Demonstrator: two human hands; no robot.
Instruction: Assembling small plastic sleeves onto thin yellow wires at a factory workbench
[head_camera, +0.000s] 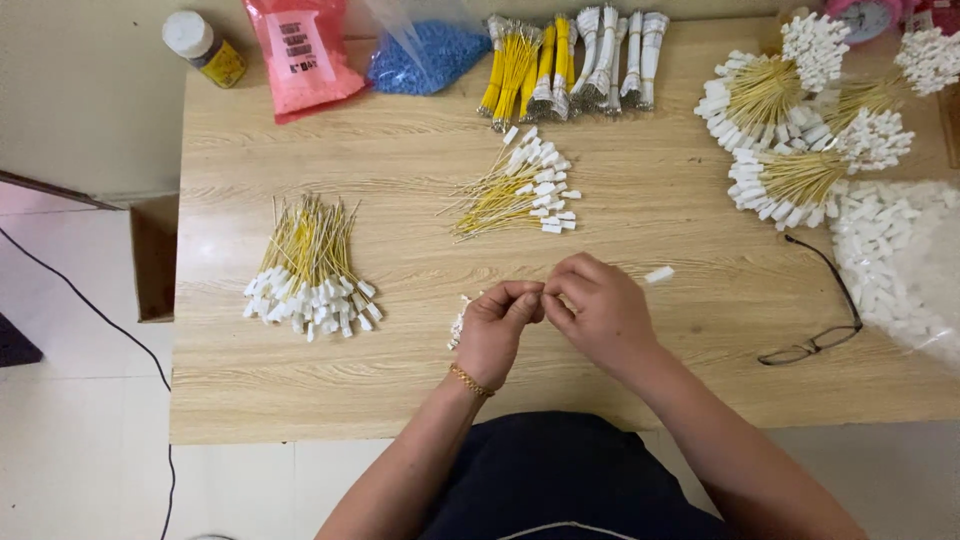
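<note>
From the head view, a pale wood-grain desk (640, 370) carries fanned bundles of thin yellow wires tipped with small white plastic connectors: one bundle (310, 270) at the left, another (515, 190) just beyond the hands. The left hand (497, 330) and right hand (598, 305) meet at the fingertips near the desk's front edge, both curled nearly closed and pinching a tiny piece between them, too small to tell. A few white connectors (460, 325) lie touching the left hand.

Lighting even, bright, diffuse; source not discernible. Table (640, 200) evenly lit, with only faint soft shadows beneath the hands. Mild glare on clear bag (905, 265) at right edge. Focus acceptable throughout; fine wire detail slightly soft. Slight wide-angle bending at the frame edges. Floor (80, 400) pale, near overexposed.
</note>
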